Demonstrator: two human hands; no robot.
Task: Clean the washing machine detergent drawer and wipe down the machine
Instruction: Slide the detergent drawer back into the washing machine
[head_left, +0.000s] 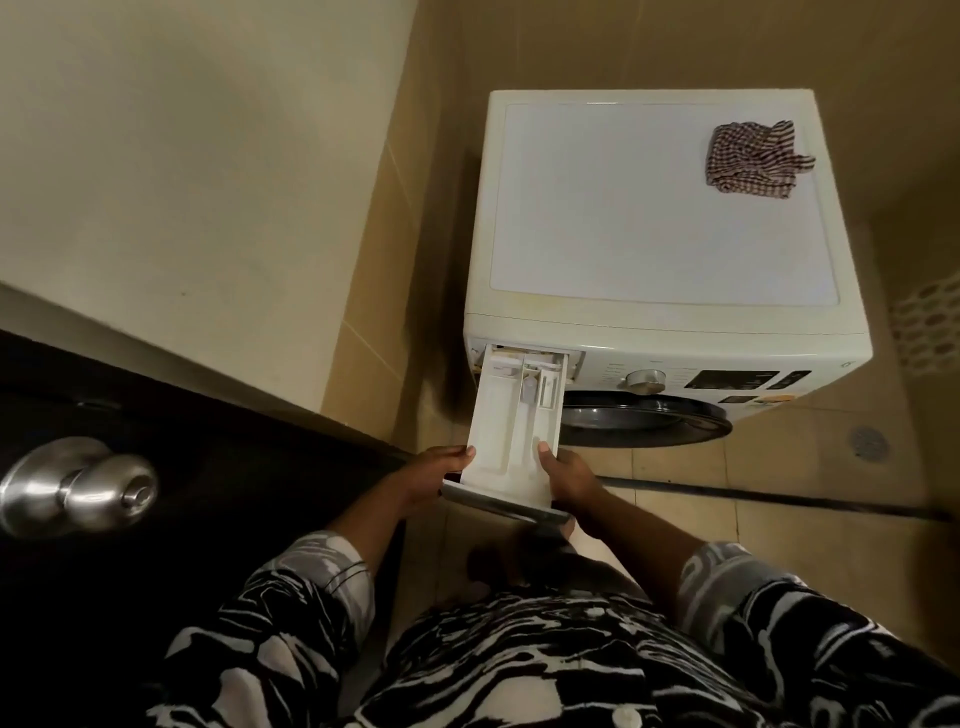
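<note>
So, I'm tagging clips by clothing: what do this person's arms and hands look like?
The left hand and right hand are bare: no gloves, and no rings or watch show. Loose sleeves in a black-and-white wavy print end near the elbows, leaving the forearms uncovered.

Dim, warm indoor light, soft focus, wide-angle bending at the edges.
</note>
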